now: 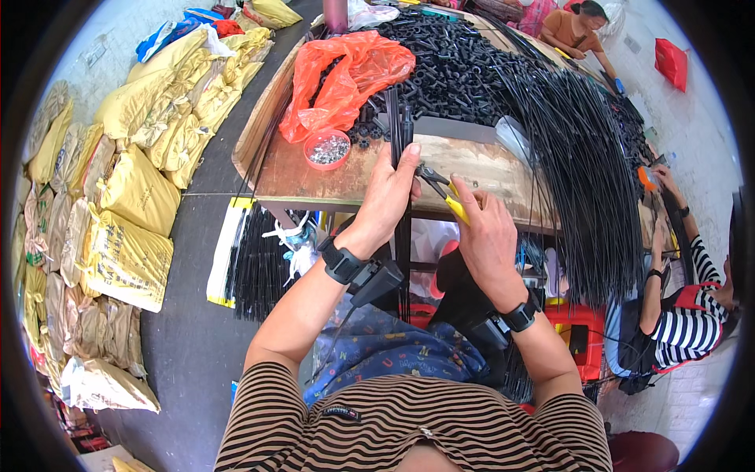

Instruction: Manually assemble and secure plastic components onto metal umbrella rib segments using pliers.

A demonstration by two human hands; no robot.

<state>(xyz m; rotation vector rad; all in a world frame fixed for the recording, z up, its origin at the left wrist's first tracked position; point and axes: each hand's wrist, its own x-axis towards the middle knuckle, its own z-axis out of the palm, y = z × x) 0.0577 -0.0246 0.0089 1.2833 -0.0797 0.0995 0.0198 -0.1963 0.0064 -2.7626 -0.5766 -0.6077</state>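
Observation:
My left hand [384, 197] is closed around a bundle of thin black rods [403, 263] held upright at the table's near edge. The rods' upper ends rise above the fingers, and their lower parts hang below the table top. My right hand [489, 236] grips pliers [454, 208] with yellow handles. The jaws point left and lie close to the left thumb; whether they bite on a rod or a small part is too small to tell. Just beyond the left hand stands a round red dish [329, 165] of small metal pieces.
Black plastic parts [448, 67] are heaped on the wooden table [480, 169], beside a crumpled red plastic bag [311, 106]. Long black rods [586, 189] hang over the right edge. Yellow sacks [138, 189] are stacked at left. Two other people work at far right and right [684, 326].

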